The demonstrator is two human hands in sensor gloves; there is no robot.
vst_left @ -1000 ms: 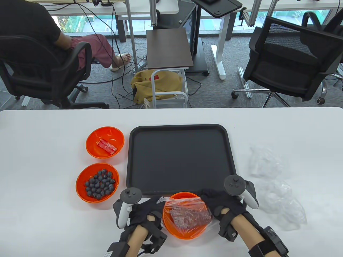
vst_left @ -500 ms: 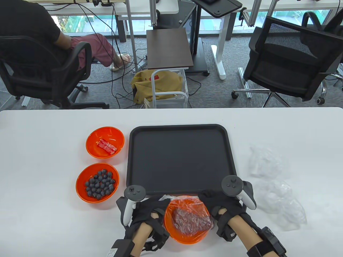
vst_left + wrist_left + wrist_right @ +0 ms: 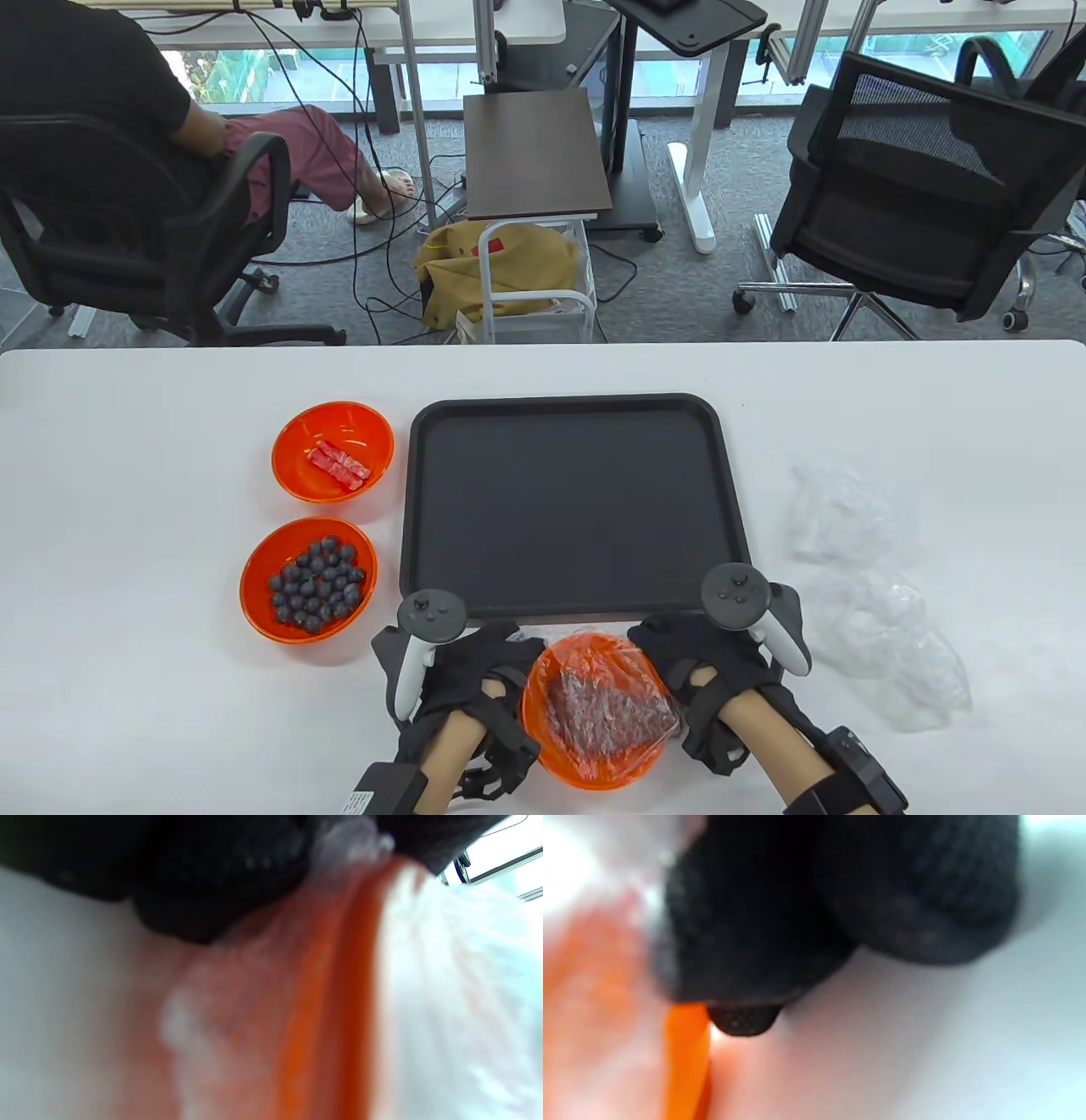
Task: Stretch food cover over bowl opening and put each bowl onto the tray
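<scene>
Broadly, white table (image 3: pixel 127 441); black tray (image 3: pixel 573 407) at centre, bare. Near bowl (image 3: pixel 594 760) sits just in front of the tray's near edge, between both hands. Left hand (image 3: pixel 475 679) and right hand (image 3: pixel 700 671) each pinch the food cover (image 3: pixel 607 700) at the rim. Cover: thin clear film, likely light, stretchy, clingy, prone to tearing; best taken at its edge. Bowl probably rigid plastic, light; grip under the rim.
</scene>
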